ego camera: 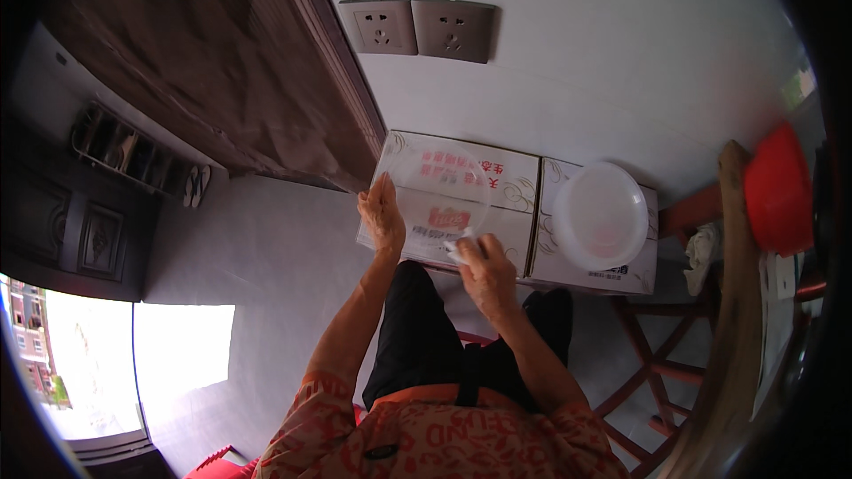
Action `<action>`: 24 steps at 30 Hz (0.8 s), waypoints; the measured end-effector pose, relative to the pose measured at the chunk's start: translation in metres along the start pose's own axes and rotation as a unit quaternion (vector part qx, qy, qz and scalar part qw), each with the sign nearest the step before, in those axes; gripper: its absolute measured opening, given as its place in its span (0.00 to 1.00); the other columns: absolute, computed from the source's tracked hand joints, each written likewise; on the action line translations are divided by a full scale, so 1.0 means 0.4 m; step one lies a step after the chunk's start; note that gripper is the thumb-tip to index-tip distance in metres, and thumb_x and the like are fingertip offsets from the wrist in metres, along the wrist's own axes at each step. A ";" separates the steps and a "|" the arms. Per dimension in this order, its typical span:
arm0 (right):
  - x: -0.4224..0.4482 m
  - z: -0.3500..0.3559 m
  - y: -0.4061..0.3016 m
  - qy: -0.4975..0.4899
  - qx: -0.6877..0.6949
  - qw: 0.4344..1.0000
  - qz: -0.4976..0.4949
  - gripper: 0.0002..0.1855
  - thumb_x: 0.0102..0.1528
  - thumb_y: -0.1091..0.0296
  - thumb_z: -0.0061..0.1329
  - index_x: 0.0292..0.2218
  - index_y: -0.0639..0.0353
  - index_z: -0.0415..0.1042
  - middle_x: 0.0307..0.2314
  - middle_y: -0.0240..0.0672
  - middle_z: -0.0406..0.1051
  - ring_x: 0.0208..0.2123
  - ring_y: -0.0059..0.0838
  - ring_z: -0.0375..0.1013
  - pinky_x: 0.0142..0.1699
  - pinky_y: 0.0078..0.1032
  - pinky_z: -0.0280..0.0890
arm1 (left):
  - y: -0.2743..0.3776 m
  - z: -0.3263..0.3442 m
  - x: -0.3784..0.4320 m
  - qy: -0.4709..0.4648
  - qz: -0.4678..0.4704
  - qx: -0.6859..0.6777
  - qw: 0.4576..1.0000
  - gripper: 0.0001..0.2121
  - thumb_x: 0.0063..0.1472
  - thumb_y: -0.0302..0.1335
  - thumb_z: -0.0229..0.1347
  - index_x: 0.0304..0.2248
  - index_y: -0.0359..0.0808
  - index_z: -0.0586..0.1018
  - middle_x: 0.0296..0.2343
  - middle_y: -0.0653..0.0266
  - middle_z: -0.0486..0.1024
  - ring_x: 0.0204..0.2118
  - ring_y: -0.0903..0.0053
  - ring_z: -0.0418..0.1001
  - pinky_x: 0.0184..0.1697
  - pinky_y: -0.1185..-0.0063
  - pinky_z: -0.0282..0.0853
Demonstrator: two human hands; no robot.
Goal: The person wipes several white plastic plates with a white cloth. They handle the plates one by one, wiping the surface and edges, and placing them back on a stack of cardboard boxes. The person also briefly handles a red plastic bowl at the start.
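My left hand (383,216) grips the left edge of a clear round plastic lid (474,181), held over a printed cardboard box (516,169). The lid is so transparent that the box's print shows through, and its full outline is hard to make out. In my right hand (489,273) is a crumpled white tissue or cloth (458,251), close to the lid's near right edge. Whether the tissue touches the lid I cannot tell. To the right, a translucent white round plastic piece (599,213), perhaps a stack of lids, rests on a second cardboard box (552,259).
Behind the boxes rises a white wall (586,80) with two socket plates (418,29). A brown curtain (180,60) hangs at left. On the right stand a wooden-edged table (735,293), a red plastic basin (779,193), a hanging cloth (702,258) and a red frame (659,366).
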State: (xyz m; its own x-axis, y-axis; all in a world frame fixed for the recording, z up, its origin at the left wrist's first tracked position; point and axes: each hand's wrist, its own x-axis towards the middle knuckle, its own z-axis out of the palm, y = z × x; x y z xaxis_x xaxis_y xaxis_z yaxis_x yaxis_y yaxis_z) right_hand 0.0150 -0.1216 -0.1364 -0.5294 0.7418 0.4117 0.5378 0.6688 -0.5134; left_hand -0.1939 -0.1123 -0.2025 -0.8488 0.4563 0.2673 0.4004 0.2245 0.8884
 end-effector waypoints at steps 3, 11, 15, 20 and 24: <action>-0.007 -0.032 0.050 0.018 -0.077 0.995 0.063 0.20 0.42 0.76 0.56 0.39 0.55 0.69 0.29 0.38 0.62 0.31 0.40 0.70 0.30 0.34 0.69 | 0.010 -0.005 0.000 -0.011 -0.008 -0.021 1.000 0.12 0.62 0.33 0.53 0.42 0.37 0.79 0.28 0.53 0.68 0.33 0.64 0.67 0.38 0.71 0.64; 0.024 0.005 0.130 0.095 -0.295 0.949 0.050 0.20 0.49 0.66 0.55 0.44 0.55 0.69 0.40 0.39 0.61 0.44 0.38 0.62 0.47 0.40 0.52 | -0.039 0.009 0.009 -0.007 0.030 0.021 0.999 0.12 0.60 0.31 0.54 0.42 0.36 0.78 0.31 0.55 0.68 0.34 0.64 0.68 0.40 0.71 0.65; 0.068 0.004 0.105 0.089 -0.234 0.967 0.041 0.15 0.50 0.64 0.55 0.39 0.54 0.71 0.37 0.35 0.64 0.43 0.34 0.60 0.47 0.39 0.45 | -0.015 -0.012 0.007 -0.017 0.002 0.022 1.000 0.12 0.60 0.29 0.54 0.41 0.34 0.78 0.31 0.56 0.68 0.36 0.65 0.68 0.42 0.72 0.64; 0.118 0.036 0.128 0.044 -0.177 0.982 0.059 0.09 0.50 0.60 0.55 0.28 0.53 0.70 0.28 0.29 0.66 0.38 0.31 0.62 0.45 0.37 0.46 | -0.015 -0.022 0.007 -0.049 0.002 0.014 0.999 0.11 0.60 0.28 0.54 0.41 0.33 0.78 0.32 0.56 0.68 0.37 0.66 0.68 0.42 0.73 0.64; 0.127 0.061 0.136 0.015 -0.160 0.982 0.099 0.10 0.50 0.59 0.54 0.27 0.53 0.68 0.24 0.29 0.67 0.35 0.33 0.63 0.45 0.39 0.47 | -0.007 -0.025 -0.001 -0.067 0.020 0.036 0.997 0.11 0.59 0.26 0.54 0.42 0.33 0.78 0.32 0.56 0.68 0.37 0.66 0.68 0.41 0.73 0.64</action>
State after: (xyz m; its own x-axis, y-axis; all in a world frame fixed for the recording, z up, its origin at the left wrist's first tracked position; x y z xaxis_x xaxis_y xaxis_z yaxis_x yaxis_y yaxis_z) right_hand 0.0014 -0.0486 -0.1619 -0.3765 0.8573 0.3510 0.8097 0.4887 -0.3251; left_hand -0.1980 -0.1218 -0.2012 -0.7799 0.5759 0.2451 0.4605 0.2627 0.8479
